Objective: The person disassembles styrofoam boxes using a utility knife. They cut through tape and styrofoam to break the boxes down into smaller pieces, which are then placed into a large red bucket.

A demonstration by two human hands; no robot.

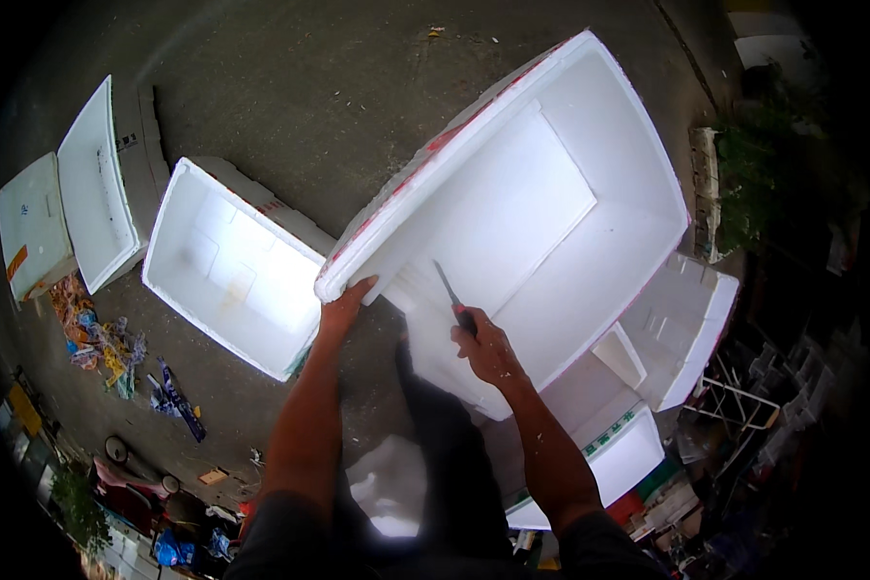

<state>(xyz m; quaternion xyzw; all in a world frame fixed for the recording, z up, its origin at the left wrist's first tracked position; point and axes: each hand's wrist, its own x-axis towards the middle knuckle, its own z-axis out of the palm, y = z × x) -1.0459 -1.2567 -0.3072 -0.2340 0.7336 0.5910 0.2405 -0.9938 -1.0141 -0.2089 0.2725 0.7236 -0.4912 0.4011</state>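
The left hand (343, 307) is pinching a large foam box (638, 159) between its fingers. The right hand (490, 352) is clutching a knife (465, 317).

Shows soft daylight, glares almost white inside the open box (237, 278) left of centre, greys within the large foam box (551, 208), dims to murk at right and bends near the black rim.

A white polystyrene box (522, 213) bears red markings (443, 141) outside; a knife (451, 295) shows a grey blade (445, 278) and dark handle (465, 320); multicoloured plastic scraps (118, 350) dot grey-brown ground (290, 97) at left.
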